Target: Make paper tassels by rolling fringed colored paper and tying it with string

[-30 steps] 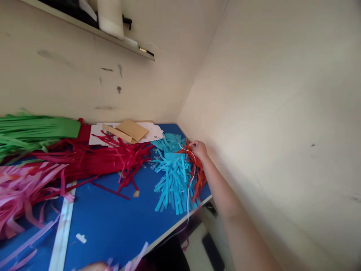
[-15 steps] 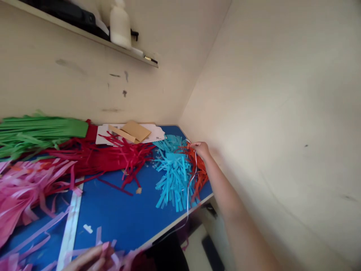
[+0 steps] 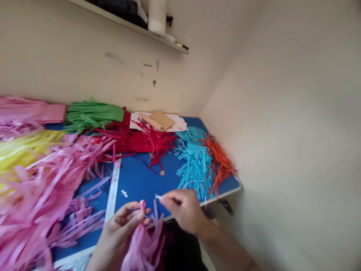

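Observation:
My left hand [image 3: 126, 222] pinches a pink paper tassel [image 3: 141, 244] near its looped top, with the fringe hanging below. Close by on the right, my right hand [image 3: 182, 209] is closed on the end of a thin white string [image 3: 158, 197]. More of that string trails behind the right hand over the blue fringe. The string and the tassel's loop are a short gap apart. Both hands are over the near edge of the blue table [image 3: 138, 177].
Pink fringed paper [image 3: 56, 188] covers the left, beside yellow fringe [image 3: 31, 148]. Behind lie green [image 3: 96, 114] and red fringe [image 3: 135, 141], and brown card [image 3: 162, 119] on white sheets. Blue [image 3: 194, 162] and orange fringe [image 3: 220, 162] lie right. A shelf [image 3: 135, 26] overhangs the back wall.
My right hand has come back from the orange fringe in the corner, bringing the string end near the tassel. My left hand has risen with the tassel. The view has swung left.

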`<state>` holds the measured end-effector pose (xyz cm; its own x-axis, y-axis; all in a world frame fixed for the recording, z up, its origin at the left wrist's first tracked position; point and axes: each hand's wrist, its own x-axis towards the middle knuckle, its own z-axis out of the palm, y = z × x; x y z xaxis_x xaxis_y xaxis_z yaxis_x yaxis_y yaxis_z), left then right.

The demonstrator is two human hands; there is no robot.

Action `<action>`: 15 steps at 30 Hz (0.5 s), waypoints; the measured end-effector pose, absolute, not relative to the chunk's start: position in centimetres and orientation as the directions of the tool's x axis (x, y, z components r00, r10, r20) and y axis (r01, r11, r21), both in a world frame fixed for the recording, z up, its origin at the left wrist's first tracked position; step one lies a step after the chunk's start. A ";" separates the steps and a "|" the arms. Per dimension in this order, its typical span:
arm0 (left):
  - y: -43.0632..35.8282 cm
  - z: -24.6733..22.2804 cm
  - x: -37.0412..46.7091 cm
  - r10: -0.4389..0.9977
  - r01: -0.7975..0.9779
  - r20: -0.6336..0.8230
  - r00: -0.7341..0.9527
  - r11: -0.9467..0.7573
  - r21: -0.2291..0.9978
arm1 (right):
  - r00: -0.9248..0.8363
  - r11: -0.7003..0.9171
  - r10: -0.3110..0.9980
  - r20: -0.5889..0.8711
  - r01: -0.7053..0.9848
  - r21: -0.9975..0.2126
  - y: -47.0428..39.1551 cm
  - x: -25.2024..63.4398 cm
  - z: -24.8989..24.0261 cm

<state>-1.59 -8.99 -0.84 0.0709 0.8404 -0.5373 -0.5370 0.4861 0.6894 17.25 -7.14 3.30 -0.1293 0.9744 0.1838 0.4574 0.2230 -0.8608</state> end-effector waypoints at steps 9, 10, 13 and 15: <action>-9.8 -2.1 -2.7 0.853 -0.553 -0.493 0.172 0.498 0.668 | -0.120 0.282 0.959 0.257 0.306 -0.909 -8.3 13.7 1.2; -9.9 -2.3 -2.6 0.851 -0.562 -0.490 0.190 0.503 0.657 | -0.133 0.282 0.958 0.253 0.301 -0.911 -8.2 13.7 1.3; -10.0 -2.7 -2.5 0.855 -0.584 -0.469 0.221 0.501 0.638 | -0.160 0.283 0.957 0.244 0.301 -0.911 -8.3 13.7 1.5; -10.0 -2.6 -2.5 0.855 -0.592 -0.460 0.238 0.503 0.629 | -0.174 0.300 0.951 0.257 0.299 -0.906 -8.5 13.7 1.6</action>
<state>-2.47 -10.00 -2.59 0.2378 0.8554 -0.4602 -0.5921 0.5033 0.6294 13.65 -8.53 1.61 -0.1743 0.9506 0.2571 0.2992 0.2998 -0.9059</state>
